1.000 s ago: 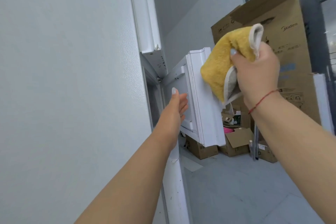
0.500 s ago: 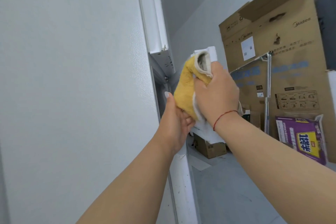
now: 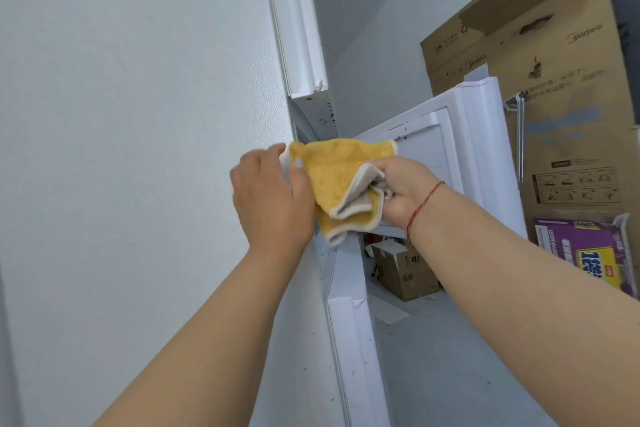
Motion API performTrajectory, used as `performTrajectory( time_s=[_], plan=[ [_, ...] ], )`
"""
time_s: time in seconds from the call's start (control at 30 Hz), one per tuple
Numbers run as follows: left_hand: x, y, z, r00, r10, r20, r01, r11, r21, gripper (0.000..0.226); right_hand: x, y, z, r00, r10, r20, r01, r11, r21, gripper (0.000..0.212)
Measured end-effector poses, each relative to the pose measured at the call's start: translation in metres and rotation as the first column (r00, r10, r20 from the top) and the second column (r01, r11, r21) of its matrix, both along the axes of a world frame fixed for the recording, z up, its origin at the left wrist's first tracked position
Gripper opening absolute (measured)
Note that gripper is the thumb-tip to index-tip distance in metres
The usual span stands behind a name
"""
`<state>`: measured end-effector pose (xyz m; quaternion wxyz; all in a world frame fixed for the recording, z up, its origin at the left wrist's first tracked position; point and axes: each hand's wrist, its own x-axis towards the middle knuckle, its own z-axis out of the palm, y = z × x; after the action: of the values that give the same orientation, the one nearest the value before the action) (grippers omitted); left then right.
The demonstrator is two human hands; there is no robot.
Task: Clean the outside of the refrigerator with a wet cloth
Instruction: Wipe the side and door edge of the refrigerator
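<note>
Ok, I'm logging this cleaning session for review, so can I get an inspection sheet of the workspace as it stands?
Surface: white textured refrigerator side panel, no marks visible.
Job's things: yellow terry cloth with white trim, held spread between both hands in front of the open white refrigerator door; dark specks on the door edge below.
Clutter: tall brown cardboard carton, purple and yellow printed box, small open cardboard box on the floor.
Grippers: left hand pinches the cloth's left corner; right hand grips its bunched right end.
Cables: nothing seen.
Surroundings: grey floor, pale wall.
</note>
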<state>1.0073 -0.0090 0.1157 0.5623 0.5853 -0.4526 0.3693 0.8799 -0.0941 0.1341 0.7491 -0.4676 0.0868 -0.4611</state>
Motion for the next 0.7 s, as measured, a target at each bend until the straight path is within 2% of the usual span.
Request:
performTrajectory(
  time_s=[0.07, 0.13, 0.2, 0.23, 0.43, 0.57, 0.63, 0.7],
  plan=[
    [0.008, -0.008, 0.006, 0.978, 0.1, 0.183, -0.104, 0.995, 0.013, 0.051, 0.012, -0.025, 0.009, 0.99, -0.03, 0.139, 0.018, 0.996, 0.088, 0.032],
    [0.015, -0.02, 0.012, 0.945, 0.127, 0.301, -0.156, 0.985, 0.072, 0.057, 0.033, -0.064, 0.018, 0.982, -0.088, 0.165, 0.064, 0.987, 0.144, 0.017],
    [0.022, -0.033, 0.015, 0.918, 0.136, 0.372, -0.189, 0.976, 0.11, 0.059, 0.047, -0.096, 0.025, 0.986, -0.091, 0.139, 0.055, 0.968, 0.244, 0.043],
    [0.025, -0.037, 0.013, 0.904, 0.146, 0.401, -0.203, 0.974, 0.105, 0.058, 0.05, -0.103, 0.028, 0.987, -0.091, 0.131, 0.053, 0.962, 0.269, 0.042],
    [0.038, -0.056, 0.006, 0.863, 0.209, 0.46, -0.23, 0.973, -0.01, 0.052, 0.072, -0.119, 0.055, 0.995, 0.017, 0.101, -0.046, 0.954, 0.295, 0.05],
    [0.04, -0.058, 0.004, 0.863, 0.194, 0.467, -0.204, 0.978, -0.028, 0.052, 0.095, -0.136, 0.076, 0.968, 0.012, 0.252, -0.102, 0.932, 0.348, 0.053],
    [0.042, -0.058, 0.003, 0.861, 0.19, 0.471, -0.202, 0.979, -0.027, 0.054, 0.108, -0.141, 0.084, 0.957, 0.011, 0.29, -0.112, 0.936, 0.335, 0.06],
    [0.041, -0.058, 0.002, 0.862, 0.186, 0.472, -0.2, 0.98, -0.022, 0.058, 0.113, -0.138, 0.095, 0.944, 0.003, 0.33, -0.116, 0.939, 0.323, 0.057]
  ],
)
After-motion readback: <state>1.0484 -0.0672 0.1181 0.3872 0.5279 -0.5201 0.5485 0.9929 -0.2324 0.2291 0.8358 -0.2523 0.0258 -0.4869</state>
